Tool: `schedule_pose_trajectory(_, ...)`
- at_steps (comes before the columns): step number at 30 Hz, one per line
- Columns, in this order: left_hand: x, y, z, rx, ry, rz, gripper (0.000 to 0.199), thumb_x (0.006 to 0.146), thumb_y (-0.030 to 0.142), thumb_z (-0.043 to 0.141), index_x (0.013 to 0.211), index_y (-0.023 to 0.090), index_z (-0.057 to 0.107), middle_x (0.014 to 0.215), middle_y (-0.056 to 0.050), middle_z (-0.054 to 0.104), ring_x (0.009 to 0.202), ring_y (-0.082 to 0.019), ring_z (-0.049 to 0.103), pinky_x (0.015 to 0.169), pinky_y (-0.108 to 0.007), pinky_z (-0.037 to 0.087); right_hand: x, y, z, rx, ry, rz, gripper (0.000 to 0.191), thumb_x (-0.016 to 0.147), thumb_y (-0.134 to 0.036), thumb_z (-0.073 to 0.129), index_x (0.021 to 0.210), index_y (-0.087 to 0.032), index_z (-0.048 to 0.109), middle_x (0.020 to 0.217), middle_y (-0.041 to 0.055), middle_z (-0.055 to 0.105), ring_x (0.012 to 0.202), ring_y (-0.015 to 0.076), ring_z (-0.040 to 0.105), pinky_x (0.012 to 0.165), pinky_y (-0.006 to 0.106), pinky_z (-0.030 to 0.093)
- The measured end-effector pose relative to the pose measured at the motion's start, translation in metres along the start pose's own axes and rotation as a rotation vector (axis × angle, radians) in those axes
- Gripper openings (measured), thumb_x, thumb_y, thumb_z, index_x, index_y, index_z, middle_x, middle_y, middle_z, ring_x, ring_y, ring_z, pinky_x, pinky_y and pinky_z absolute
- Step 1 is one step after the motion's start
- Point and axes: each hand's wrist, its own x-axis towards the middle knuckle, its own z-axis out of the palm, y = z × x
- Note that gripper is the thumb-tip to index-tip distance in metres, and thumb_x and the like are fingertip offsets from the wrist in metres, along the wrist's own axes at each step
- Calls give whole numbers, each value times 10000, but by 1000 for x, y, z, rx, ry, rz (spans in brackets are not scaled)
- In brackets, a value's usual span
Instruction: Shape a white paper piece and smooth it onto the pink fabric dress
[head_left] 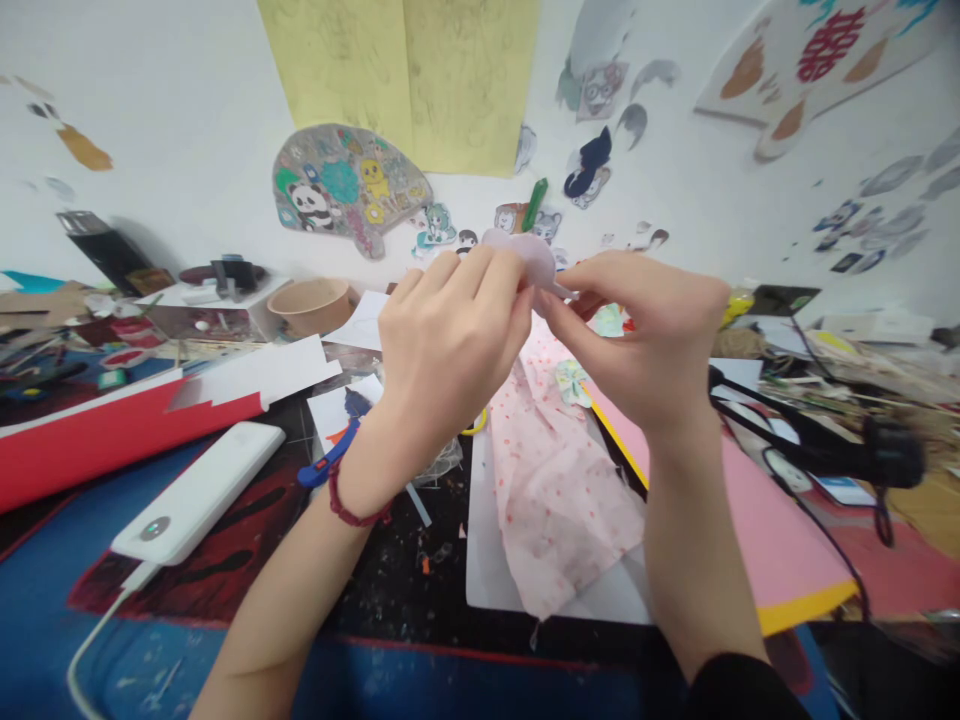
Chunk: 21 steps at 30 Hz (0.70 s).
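A small pale lilac piece (534, 257), rounded at the top, is held up between both hands in front of the wall. My left hand (457, 330) is closed on its left side, fingers curled and knuckles towards the camera. On its right edge my right hand (634, 325) pinches with thumb and forefinger. The fingers hide the lower part of the piece. Below the hands, pink dotted cloth (551, 480) lies over a white sheet (485, 570). A small pale green and yellow gathered piece (573, 382) rests by the cloth's right edge.
On the left are a white power bank (199, 495) with a cable and red card (135, 435). Blue-handled pliers (330, 455) lie near my left wrist. Pink card (772, 530) and a black stand (825, 450) are on the right. A round bowl (311, 306) sits behind.
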Motion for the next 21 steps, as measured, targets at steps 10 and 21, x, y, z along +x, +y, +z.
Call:
schedule_pose_trajectory(10,0,2,-6,-17,-34,-74,182,1010,229,464,883,220,593,867,-72,673,922,-236,652,829,-365,450,-1,4,2,48,54,20,92,883,-220,689,795,-243,687,708,-31,718,571,132,610,593,314,465)
schedule_pose_trajectory(21,6,-22,-25,38,64,-153,116,975,232,509,916,218,608,891,-46,682,919,-211,652,838,-334,469,-8,44,-9,312,50,356,35,819,-247,779,843,-256,756,761,-19,717,613,168,692,604,353,565)
